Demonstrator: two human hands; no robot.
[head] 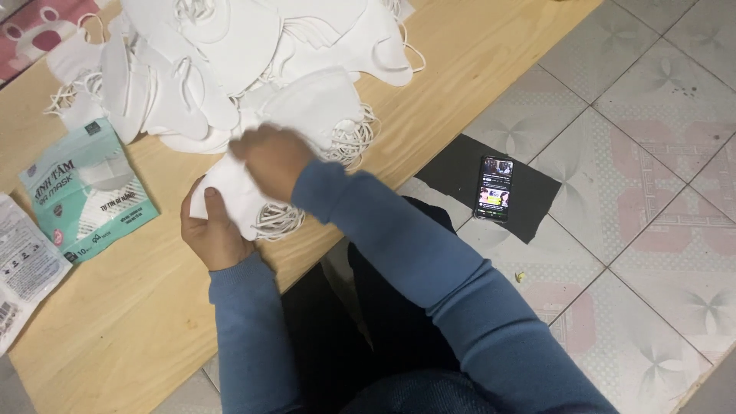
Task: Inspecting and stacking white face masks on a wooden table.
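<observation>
- At the far left edge of the wooden surface (138, 322) lies a clear printed packet (19, 268), and just beside it a teal packet (88, 192) with a window showing white inside.
- Your left hand (211, 230) rests near the surface's front edge, fingers clamped on a small stack of white face masks (234, 192), thumb on top and the elastic loops (277, 221) spilling out to the right.
- These masks look very light, soft and floppy, likely to slide apart; the folded body seems the surest place to grip, not the springy loops.
- Your right hand (274, 157) crosses over the same stack, blurred; it presses on the top mask, but you cannot tell whether its fingers are closed on it.
- Behind both hands, a large loose pile of white masks (230, 54) covers the far part of the surface.
- To the right, down on the tiled floor (652, 192), a phone (494, 188) with a lit screen lies on a dark mat (529, 207).
</observation>
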